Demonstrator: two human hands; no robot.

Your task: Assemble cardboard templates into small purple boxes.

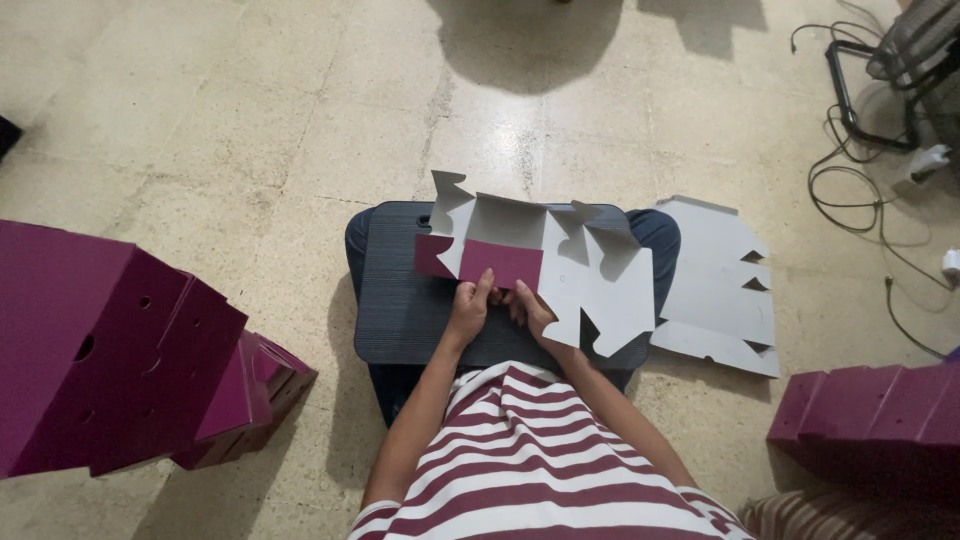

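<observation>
while your left hand point(468, 310) and right hand point(530, 308) pinch the maroon flap point(503, 262) of the flat carton blank point(560, 265) on the dark lap board point(400, 300), you seem mid-fold; next calls for creasing that flap firmly along its score.

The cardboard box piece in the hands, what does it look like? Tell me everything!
The box piece is a flat cut sheet of thin cardboard, grey-white on the side facing up and dark magenta on the other. It has many flaps and notched tabs. One panel is folded over, so a magenta rectangle shows in the middle. It lies partly folded on a dark board across the person's lap. The left hand and right hand press on its near edge, just below the magenta panel.
</observation>
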